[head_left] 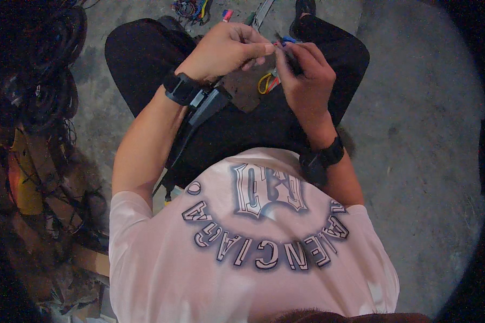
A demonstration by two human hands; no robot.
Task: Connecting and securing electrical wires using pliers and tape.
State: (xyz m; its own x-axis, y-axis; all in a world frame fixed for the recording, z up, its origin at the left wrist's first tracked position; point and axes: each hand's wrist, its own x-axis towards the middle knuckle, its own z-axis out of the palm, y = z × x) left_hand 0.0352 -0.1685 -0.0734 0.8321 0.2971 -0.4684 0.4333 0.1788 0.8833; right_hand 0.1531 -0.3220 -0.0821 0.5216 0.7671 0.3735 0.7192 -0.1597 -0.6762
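Near the top middle, the thumb and fingers of my left hand [231,49] pinch at a tiny reddish piece [276,44], too small to name. Beside it my right hand [311,81] is closed around a small dark object [291,58], largely hidden by the fingers, with a blue part [290,40] showing behind. Just under my hands lies a loop of yellow and red wires [265,82]. A long dark grey part [205,113] lies over my lap below my left wrist; what it belongs to is unclear.
Coiled black cables [48,81] and cardboard [86,258] are piled along the left. Coloured wires [191,8], a small pink item [227,15] and a metal strip [261,13] rest beyond my hands. My bent legs frame the work, over a grey concrete floor [415,134].
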